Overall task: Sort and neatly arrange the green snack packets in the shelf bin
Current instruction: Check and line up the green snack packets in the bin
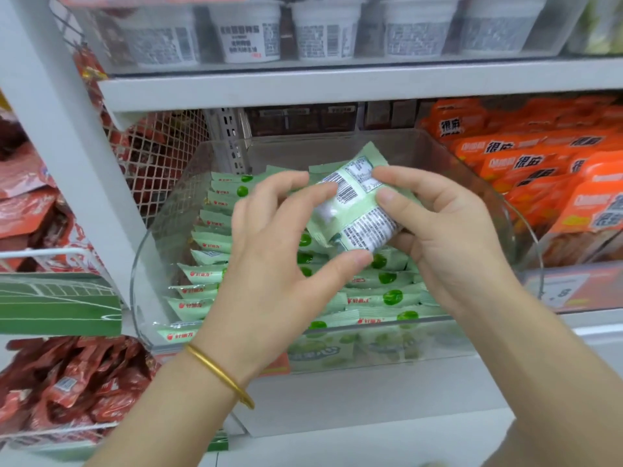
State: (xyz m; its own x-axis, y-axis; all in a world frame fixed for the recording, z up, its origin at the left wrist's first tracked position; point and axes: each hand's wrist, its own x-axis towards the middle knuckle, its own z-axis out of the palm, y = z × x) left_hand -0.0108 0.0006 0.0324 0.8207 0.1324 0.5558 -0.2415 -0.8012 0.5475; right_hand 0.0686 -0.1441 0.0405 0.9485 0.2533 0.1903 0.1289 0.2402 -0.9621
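Observation:
A clear plastic shelf bin (499, 197) holds several pale green snack packets (209, 274), stacked in rows with their fronts up along the left and front. Above the middle of the bin, both hands hold a small bunch of green packets (357, 210), turned so the white backs with barcode and print face me. My left hand (269, 251), with a gold bangle on the wrist, pinches the bunch from the left and below. My right hand (438, 230) grips it from the right, thumb on top. The packets under my hands are hidden.
Orange snack packs (546, 173) fill the bin to the right. Red packets (67, 375) hang and lie to the left behind a white upright post (67, 136). White cups (249, 32) stand on the shelf above. A price label (559, 291) sits at the shelf's front edge.

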